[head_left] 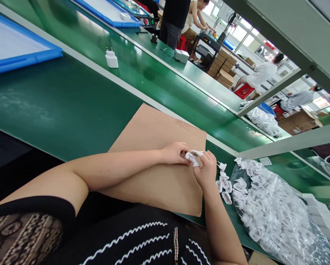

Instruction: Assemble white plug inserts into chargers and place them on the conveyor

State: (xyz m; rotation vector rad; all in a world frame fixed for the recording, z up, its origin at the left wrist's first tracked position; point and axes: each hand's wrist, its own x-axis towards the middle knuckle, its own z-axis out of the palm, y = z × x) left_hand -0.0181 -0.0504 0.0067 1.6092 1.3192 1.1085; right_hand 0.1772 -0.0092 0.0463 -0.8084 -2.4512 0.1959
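Note:
Over the sheet of brown cardboard, both hands meet around a small white plug housing, mostly covered by fingers. My left hand pinches it from the left with thumb and forefinger. On its other side my right hand grips it, with white covers on its thumb and forefinger. Just right of that hand lie several loose white plug parts on the green table. Beside them a clear plastic bag spreads out, heaped with more of these white parts.
A white charger stands prongs up on the green conveyor belt. Blue-edged trays lie at upper left. White blocks are lined up at right. A slanting metal frame crosses the right side. Several people work in the background.

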